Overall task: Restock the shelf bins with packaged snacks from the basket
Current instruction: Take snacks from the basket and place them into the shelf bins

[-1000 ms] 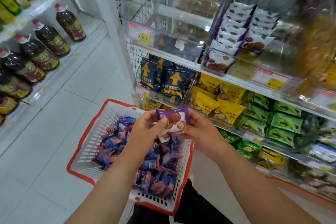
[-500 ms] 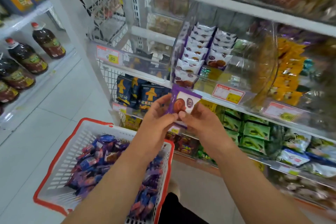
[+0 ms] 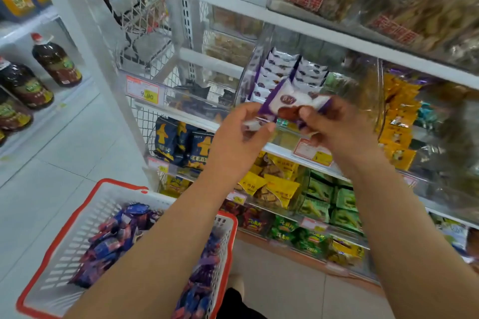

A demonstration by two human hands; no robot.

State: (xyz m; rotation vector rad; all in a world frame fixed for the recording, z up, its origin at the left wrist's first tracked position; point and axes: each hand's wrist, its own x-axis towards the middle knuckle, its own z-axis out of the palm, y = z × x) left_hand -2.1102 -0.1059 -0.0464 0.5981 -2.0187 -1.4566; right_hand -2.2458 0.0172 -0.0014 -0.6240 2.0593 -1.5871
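A purple-and-white snack packet is held up in front of the shelf, pinched between both hands. My left hand holds its lower left end and my right hand grips its right side. Just behind it stands a clear shelf bin with rows of the same white and purple packets. A white basket with a red rim sits low at the left, holding several purple and blue packets.
Clear bins with price tags line the shelves; yellow packets fill the bin to the right, blue bags and green packs lie on lower shelves. Dark bottles stand on the left shelving across a tiled aisle.
Both hands have lifted the packet from above the basket up to the bin of matching packets. The view has tilted upward, so the basket now sits lower in the frame.
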